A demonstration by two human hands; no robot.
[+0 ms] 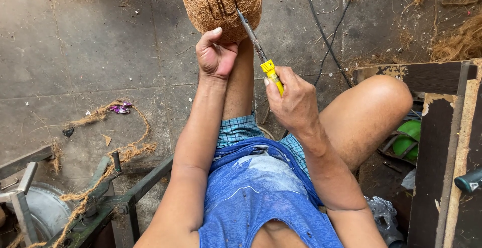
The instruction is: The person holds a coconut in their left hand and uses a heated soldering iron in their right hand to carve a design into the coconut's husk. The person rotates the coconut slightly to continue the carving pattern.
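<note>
Where the grey concrete floor [75,42] is strewn with loose coir fibre, a round, brown, hairy coconut husk [219,4] is seen at top centre. It is propped from below by the left hand [215,57], fingers curled against it. A yellow-handled tool [258,52] is gripped by the right hand [291,102], its tip laid on the husk.

black cables [321,32], metal frame [125,197], coir rope [125,152], green obj [409,135]
</note>
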